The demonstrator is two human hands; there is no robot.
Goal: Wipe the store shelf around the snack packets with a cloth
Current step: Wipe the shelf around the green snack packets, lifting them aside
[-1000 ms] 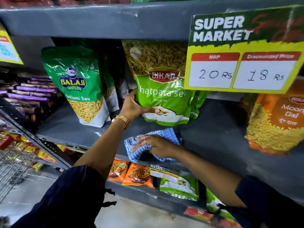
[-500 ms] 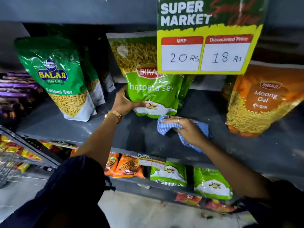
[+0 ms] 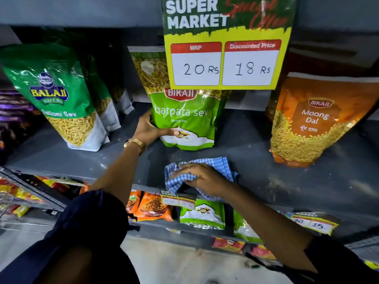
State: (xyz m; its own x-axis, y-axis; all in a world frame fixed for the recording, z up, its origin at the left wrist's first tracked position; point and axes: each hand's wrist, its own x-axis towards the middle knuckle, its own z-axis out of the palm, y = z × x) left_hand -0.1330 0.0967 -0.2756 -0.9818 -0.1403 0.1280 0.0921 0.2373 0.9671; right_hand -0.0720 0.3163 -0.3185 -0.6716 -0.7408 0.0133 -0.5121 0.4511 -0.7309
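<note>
- Price sign (image 3: 226, 44) hid the sev packet (image 3: 185, 119) top right; its own top ran off frame.
- Moong dal packet (image 3: 315, 121) cut at right edge.
- We couldn't read the lower price tags (image 3: 178, 200).

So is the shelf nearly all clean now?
Not yet. The right hand presses the blue checked cloth on the shelf in front of the green Bikaji packet, which the left hand steadies. Dusty smudges still show right of the cloth, below the orange Moong Dal packet, so that stretch is left.

Head camera looks forward and down, close to the shelf (image 3: 61, 160).
</note>
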